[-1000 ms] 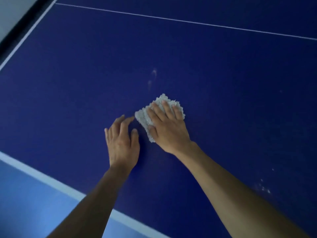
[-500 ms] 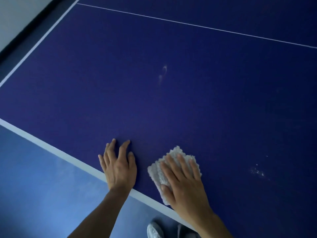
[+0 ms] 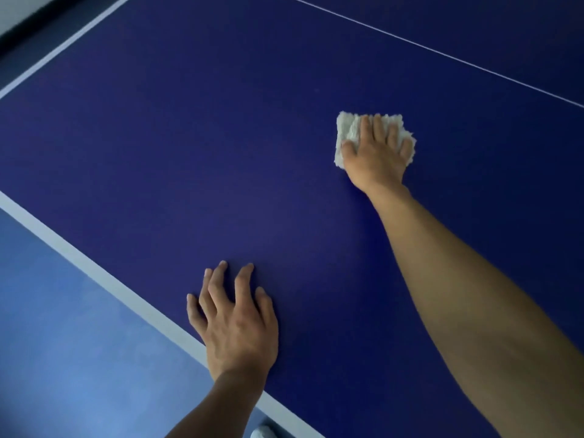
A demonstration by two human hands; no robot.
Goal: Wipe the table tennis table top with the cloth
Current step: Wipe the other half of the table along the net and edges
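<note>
Far out on the table top [image 3: 221, 153], just short of the thin line [image 3: 442, 53]: cloth [image 3: 347, 128], bunched small, pinned flat under right hand [image 3: 376, 156], 4 fingers laid straight and slightly apart over it, thumb on its left part. Back by the white edge [image 3: 94, 273]: left hand [image 3: 237, 327], palm down on bare surface, fingers spread, holding nothing. Likely mid-stroke, at long reach. Risks, as judged: pressed only, not gripped, so could slide out from under the fingers on a quick pull; weaker pressure at full stretch, hence missed strips; leaning weight through the left palm, hence prints on the surface.
</note>
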